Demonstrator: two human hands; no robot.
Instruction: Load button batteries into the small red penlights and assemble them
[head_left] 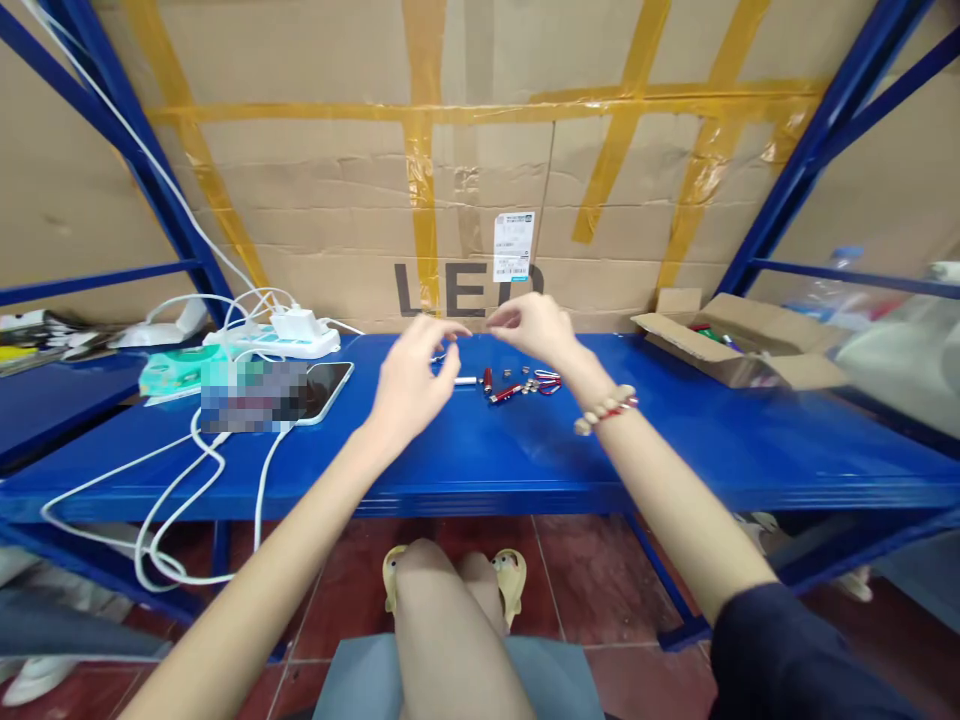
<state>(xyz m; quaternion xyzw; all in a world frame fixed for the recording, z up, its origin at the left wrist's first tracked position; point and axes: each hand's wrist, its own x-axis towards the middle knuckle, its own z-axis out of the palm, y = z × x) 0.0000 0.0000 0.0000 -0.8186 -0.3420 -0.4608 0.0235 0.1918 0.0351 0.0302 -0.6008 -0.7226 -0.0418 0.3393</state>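
Note:
My left hand is raised over the blue table, its thumb and curved forefinger apart. Beneath its fingers a small shiny piece is partly hidden. Facing it, my right hand hovers with bent fingers, the fingertips a short gap from those of the left. I make out nothing held in either. Below the hands lie a short red metal tube and a longer red metal tube. Beside them are a white stick, several small silver button-like pieces and a red-and-silver clip.
On the left are a phone, a white power strip, a green packet and loose white cables. An open cardboard box stands at right. A large taped carton forms the back, between blue posts.

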